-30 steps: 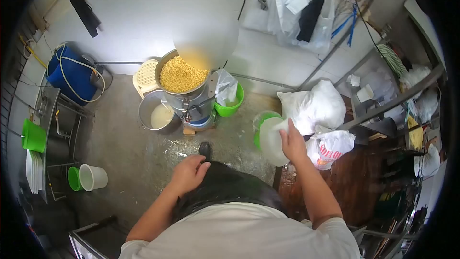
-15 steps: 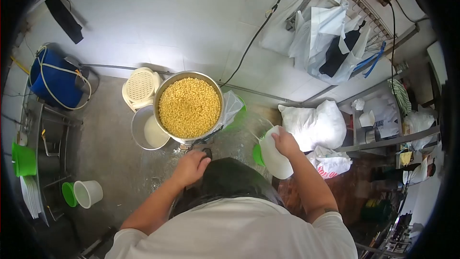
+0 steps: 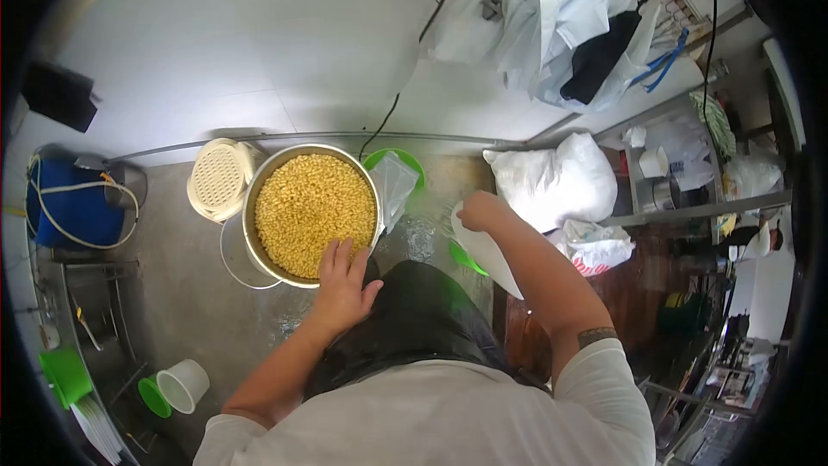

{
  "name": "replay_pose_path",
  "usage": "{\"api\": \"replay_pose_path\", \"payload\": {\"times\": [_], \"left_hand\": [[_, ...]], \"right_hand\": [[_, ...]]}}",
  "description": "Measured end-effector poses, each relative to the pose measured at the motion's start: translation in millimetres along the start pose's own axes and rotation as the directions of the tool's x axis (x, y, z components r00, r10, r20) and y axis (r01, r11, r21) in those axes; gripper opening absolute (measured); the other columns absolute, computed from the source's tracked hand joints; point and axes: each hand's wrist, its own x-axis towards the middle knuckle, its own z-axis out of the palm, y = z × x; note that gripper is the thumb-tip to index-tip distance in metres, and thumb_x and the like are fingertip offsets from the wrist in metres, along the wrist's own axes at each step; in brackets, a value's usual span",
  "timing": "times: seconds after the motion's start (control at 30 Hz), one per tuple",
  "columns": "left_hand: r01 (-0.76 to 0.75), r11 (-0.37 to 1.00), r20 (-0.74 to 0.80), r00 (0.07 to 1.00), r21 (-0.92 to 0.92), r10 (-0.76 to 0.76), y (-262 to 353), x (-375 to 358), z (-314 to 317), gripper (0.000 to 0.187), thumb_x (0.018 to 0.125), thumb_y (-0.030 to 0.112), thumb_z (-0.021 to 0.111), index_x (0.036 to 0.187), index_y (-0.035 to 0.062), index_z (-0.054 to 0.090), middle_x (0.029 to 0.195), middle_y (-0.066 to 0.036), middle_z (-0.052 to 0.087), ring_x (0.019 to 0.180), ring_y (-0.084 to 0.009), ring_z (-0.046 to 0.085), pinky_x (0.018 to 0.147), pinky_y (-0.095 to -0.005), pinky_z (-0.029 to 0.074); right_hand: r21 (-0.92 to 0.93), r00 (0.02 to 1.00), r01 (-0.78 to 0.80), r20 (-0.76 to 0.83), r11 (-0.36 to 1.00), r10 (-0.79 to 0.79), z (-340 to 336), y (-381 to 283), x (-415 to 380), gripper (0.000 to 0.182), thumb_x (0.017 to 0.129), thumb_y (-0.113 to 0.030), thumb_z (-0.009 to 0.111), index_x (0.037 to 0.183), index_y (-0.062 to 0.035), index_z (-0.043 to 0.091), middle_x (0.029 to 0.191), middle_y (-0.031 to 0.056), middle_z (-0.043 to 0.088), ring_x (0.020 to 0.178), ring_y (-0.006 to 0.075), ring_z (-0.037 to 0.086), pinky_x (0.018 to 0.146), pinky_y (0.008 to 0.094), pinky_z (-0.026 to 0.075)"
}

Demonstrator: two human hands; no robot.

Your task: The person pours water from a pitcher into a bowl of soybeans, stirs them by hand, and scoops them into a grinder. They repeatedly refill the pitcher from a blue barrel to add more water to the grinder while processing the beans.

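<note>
A large metal pot point(image 3: 250, 229) stands in front of me, filled with yellow soaked beans or kernels point(image 3: 315, 207). My left hand point(image 3: 345, 289) lies with fingers stretched over the near rim, fingertips at the beans. At the right, my right hand point(image 3: 483, 210) grips a white plastic bucket point(image 3: 493, 257) by its edge; the bucket is tilted and partly hidden by my arm. Something bright green point(image 3: 466, 259) shows beside it, low down. Between the pot and the bucket, the concrete floor point(image 3: 418, 237) looks wet.
Behind the pot sit a green basin point(image 3: 410, 164) and a clear plastic bag point(image 3: 392, 190). A cream perforated stool point(image 3: 217, 179) is left of it. White sacks point(image 3: 561, 181) lie right. A blue barrel point(image 3: 73, 207) and a white bucket on the floor point(image 3: 183, 386) are farther left.
My left hand has gone from a closed grip below the pot to lying open at its rim. The right hand has shifted left and away from me with the white bucket. The view has shifted.
</note>
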Motion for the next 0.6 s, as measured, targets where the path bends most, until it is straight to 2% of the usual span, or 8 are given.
{"api": "replay_pose_path", "payload": {"times": [0.23,0.33,0.37,0.43,0.47,0.53,0.57,0.6], "left_hand": [[-0.048,0.996,0.078,0.996,0.073,0.042,-8,5,25,0.075,0.087,0.029,0.081,0.15,0.0016,0.052,0.16,-0.032,0.038,0.147,-0.0589,0.03,0.121,-0.0682,0.026],[-0.075,0.989,0.048,0.996,0.129,0.069,-4,-2,28,0.077,0.089,0.028,0.079,0.152,-0.0013,0.047,0.159,-0.035,0.035,0.147,-0.0586,0.03,0.122,-0.0662,0.026],[-0.107,0.985,0.057,0.993,0.133,0.1,-1,-7,29,0.077,0.089,0.028,0.079,0.152,-0.0013,0.047,0.159,-0.035,0.035,0.147,-0.0586,0.03,0.122,-0.0662,0.026],[-0.173,0.978,0.029,0.985,0.12,0.171,9,-15,34,0.077,0.089,0.026,0.079,0.151,-0.0038,0.046,0.158,-0.036,0.036,0.147,-0.0588,0.03,0.121,-0.066,0.027],[-0.221,0.966,0.021,0.975,0.133,0.22,23,-18,32,0.072,0.09,0.024,0.079,0.147,-0.0063,0.049,0.155,-0.036,0.039,0.143,-0.058,0.037,0.12,-0.0637,0.032],[-0.324,0.943,0.032,0.946,0.076,0.322,45,-31,37,0.068,0.09,0.023,0.079,0.145,-0.0066,0.051,0.153,-0.036,0.042,0.139,-0.057,0.041,0.118,-0.0617,0.036],[-0.391,0.92,0.043,0.92,0.014,0.39,58,-41,39,0.065,0.091,0.022,0.078,0.143,-0.0069,0.052,0.151,-0.036,0.044,0.136,-0.0561,0.046,0.116,-0.0596,0.039],[-0.432,0.902,0.002,0.902,0.001,0.432,80,-51,41,0.051,0.094,0.021,0.076,0.133,-0.0064,0.061,0.141,-0.033,0.056,0.126,-0.0508,0.058,0.108,-0.0538,0.049]], "right_hand": [[-0.003,0.996,-0.085,-0.04,0.996,0.085,-26,-1,-9,0.03,0.091,-0.016,0.061,0.111,-0.0053,0.08,0.12,0.0179,0.077,0.112,0.0364,0.075,0.093,0.0482,0.06],[0.119,0.975,-0.143,-0.156,0.983,0.16,-16,12,-58,0.027,0.094,-0.02,0.063,0.11,-0.0056,0.08,0.116,0.0184,0.078,0.108,0.0379,0.075,0.09,0.0481,0.06],[0.192,0.95,-0.126,-0.259,0.973,0.174,-2,16,-84,0.03,0.097,-0.025,0.064,0.114,-0.0047,0.077,0.113,0.0193,0.077,0.106,0.0391,0.074,0.089,0.0489,0.059],[0.348,0.854,-0.101,-0.449,0.932,0.261,45,24,-132,0.041,0.1,-0.036,0.065,0.121,-0.0023,0.072,0.108,0.021,0.076,0.103,0.0411,0.073,0.087,0.0508,0.058],[0.432,0.787,-0.087,-0.522,0.898,0.328,84,27,-157,0.048,0.101,-0.042,0.065,0.125,-0.0008,0.068,0.106,0.0219,0.076,0.102,0.0421,0.072,0.086,0.0519,0.057],[0.659,0.729,-0.007,-0.512,0.752,0.455,165,27,-228,0.061,0.1,-0.04,0.069,0.141,0.0031,0.058,0.131,0.0303,0.068,0.121,0.0454,0.066,0.103,0.0506,0.052],[0.737,0.704,0.047,-0.503,0.674,0.502,227,32,-256,0.065,0.098,-0.037,0.072,0.146,0.0038,0.055,0.138,0.0319,0.063,0.128,0.0465,0.062,0.11,0.0497,0.049],[0.766,0.654,0.041,-0.505,0.641,0.562,290,30,-288,0.061,0.096,-0.033,0.074,0.143,0.0026,0.058,0.137,0.0296,0.065,0.127,0.0456,0.063,0.11,0.0497,0.049]]}}
